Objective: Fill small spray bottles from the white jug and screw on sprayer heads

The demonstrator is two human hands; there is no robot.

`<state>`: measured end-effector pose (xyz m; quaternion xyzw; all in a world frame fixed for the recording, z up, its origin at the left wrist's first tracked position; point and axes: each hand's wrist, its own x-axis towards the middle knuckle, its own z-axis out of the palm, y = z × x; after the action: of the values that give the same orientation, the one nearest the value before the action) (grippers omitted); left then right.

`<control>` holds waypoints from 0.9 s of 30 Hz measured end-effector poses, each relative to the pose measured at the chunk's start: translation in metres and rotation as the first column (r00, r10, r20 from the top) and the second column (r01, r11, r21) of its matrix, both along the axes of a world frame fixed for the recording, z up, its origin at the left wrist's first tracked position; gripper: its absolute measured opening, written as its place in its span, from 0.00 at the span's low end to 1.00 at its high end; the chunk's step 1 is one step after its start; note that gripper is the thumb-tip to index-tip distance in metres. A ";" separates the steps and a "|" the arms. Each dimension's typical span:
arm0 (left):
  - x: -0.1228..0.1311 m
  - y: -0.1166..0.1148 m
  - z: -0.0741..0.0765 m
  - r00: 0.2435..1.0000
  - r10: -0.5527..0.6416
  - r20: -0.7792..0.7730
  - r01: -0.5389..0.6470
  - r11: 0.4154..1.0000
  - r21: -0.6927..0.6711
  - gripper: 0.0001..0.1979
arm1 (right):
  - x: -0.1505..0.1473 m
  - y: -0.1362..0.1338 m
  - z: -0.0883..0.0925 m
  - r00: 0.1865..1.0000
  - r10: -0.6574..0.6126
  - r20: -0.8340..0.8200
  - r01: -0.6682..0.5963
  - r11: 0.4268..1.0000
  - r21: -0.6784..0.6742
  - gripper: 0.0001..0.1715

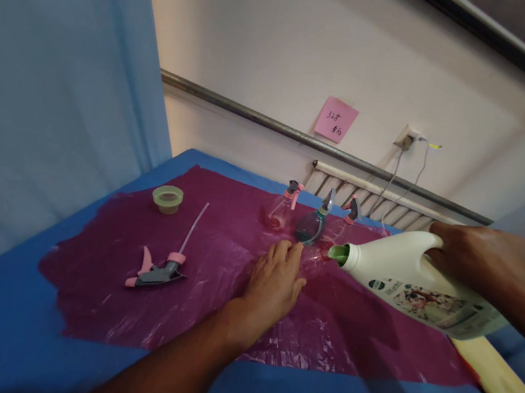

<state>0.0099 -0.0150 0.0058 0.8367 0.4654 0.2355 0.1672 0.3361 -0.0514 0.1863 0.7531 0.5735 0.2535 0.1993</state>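
My right hand [478, 258] grips the handle of a cream detergent jug [411, 277], which is tipped so its open mouth with a green spout points left. Just below the spout is a clear pinkish spray bottle [315, 257] without its spray head. My left hand [276, 279] has its fingers curled around this bottle's left side, covering part of it. I cannot make out any liquid leaving the spout. Left of my hands, a grey and pink spray head [160, 275] with a dip tube lies on the purple plastic sheet [212, 309].
Behind the hands stand a pink spray bottle [280, 212], a teal spray bottle [311, 226] and another pinkish spray bottle [338, 229]. A small green tub [168, 200] sits at the left. Yellow material [505, 388] lies at the right edge. Blue curtain [54, 78] hangs left.
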 end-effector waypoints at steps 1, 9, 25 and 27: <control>0.000 0.000 0.000 1.000 0.000 -0.001 0.000 1.000 -0.002 0.30 | 0.000 0.000 0.000 1.000 0.002 0.005 -0.002 1.000 0.003 0.15; 0.000 -0.001 0.005 1.000 0.002 -0.003 -0.002 1.000 -0.028 0.29 | -0.001 0.001 -0.002 1.000 -0.011 0.007 0.011 1.000 0.000 0.14; 0.000 0.001 -0.002 0.999 -0.001 0.045 0.001 1.000 -0.002 0.30 | -0.001 0.003 -0.006 0.996 -0.063 -0.063 0.063 0.998 0.002 0.15; -0.001 0.002 -0.004 0.998 -0.001 0.064 0.001 1.000 0.003 0.30 | -0.001 0.004 -0.010 0.992 -0.083 -0.093 0.084 0.996 -0.001 0.15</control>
<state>0.0092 -0.0128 0.0021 0.8292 0.4592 0.2626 0.1806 0.3351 -0.0475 0.1762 0.7877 0.5497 0.2106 0.1817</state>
